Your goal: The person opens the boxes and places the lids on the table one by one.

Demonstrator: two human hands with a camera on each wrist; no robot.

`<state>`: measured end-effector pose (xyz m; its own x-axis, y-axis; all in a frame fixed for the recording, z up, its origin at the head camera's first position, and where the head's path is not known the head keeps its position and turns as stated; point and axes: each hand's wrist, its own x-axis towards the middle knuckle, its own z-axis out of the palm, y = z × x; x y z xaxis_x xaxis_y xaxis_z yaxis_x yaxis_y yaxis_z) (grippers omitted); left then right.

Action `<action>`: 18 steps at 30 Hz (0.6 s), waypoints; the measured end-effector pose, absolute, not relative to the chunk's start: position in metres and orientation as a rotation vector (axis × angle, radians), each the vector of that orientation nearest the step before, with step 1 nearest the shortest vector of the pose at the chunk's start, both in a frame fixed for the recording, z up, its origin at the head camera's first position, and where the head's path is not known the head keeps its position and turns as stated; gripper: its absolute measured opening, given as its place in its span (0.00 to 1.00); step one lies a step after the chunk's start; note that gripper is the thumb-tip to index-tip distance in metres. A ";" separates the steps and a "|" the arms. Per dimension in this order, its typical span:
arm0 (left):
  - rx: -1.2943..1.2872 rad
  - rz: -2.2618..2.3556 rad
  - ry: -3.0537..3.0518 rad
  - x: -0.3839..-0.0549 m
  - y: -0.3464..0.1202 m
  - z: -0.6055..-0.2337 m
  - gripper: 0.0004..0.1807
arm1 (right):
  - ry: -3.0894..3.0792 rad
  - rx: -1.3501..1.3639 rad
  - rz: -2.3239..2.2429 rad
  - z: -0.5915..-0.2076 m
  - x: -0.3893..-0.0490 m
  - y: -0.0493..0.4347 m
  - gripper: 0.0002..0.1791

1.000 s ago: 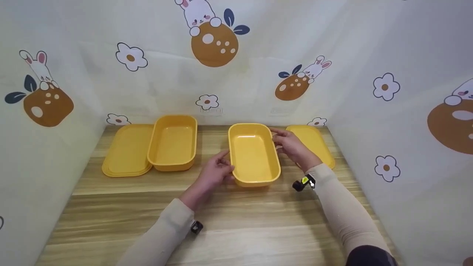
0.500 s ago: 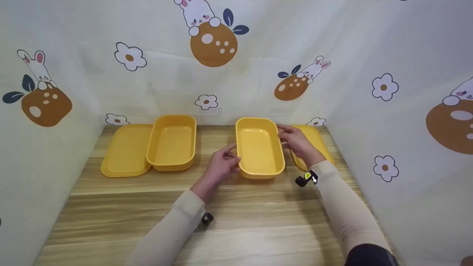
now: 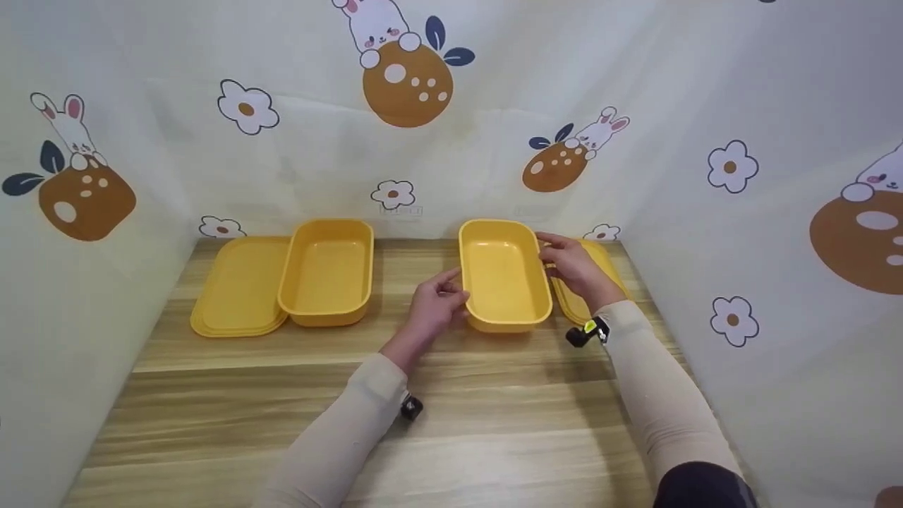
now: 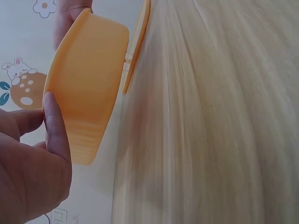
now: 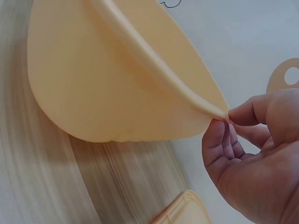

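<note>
A yellow rectangular plastic food container (image 3: 504,275), with nothing in it, is held between both hands at the back right of the table. My left hand (image 3: 437,307) pinches its near left rim; in the left wrist view the thumb presses the outside of the container (image 4: 88,65), which is off the tabletop. At the far right rim, my right hand (image 3: 575,271) pinches the edge between thumb and fingers, seen closely in the right wrist view (image 5: 261,154). Right of the container lies a flat yellow lid (image 3: 570,300), partly hidden by the right hand and forearm.
Back left stands a second yellow container (image 3: 328,275), its left side overlapping another yellow lid (image 3: 240,289). A patterned curtain (image 3: 296,162) encloses the wood-grain table (image 3: 282,395) at the back and both sides.
Both hands have carried the container to the right and farther back, nearer the right-hand lid. The left container and its lid have stayed in place.
</note>
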<state>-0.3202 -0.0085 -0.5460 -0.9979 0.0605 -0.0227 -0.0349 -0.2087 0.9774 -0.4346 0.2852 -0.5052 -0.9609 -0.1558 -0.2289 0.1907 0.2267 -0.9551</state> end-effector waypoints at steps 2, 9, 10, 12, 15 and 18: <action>0.031 2.418 1.927 -0.322 -0.006 -0.547 0.32 | 2.232 0.027 -1.803 -0.506 -0.437 0.285 0.32; -0.001 2.431 1.891 -0.329 0.006 -0.548 0.32 | 2.220 0.123 -1.836 -0.506 -0.441 0.289 0.31; -0.009 2.436 1.877 -0.331 0.007 -0.548 0.33 | 2.215 0.135 -1.841 -0.506 -0.442 0.289 0.31; -0.016 2.446 1.855 -0.333 0.010 -0.548 0.33 | 2.198 0.168 -1.861 -0.505 -0.444 0.290 0.32; -0.032 2.463 1.832 -0.336 0.014 -0.548 0.33 | 2.178 0.210 -1.880 -0.504 -0.447 0.291 0.32; -0.051 2.461 1.826 -0.339 0.017 -0.546 0.33 | 2.163 0.243 -1.892 -0.504 -0.450 0.293 0.32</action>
<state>-0.3387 0.0173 -0.5463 -0.9965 0.0419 -0.0722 -0.0812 -0.2878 0.9542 -0.4499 0.2930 -0.5038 -0.9529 -0.0432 -0.3003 0.2919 0.1395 -0.9462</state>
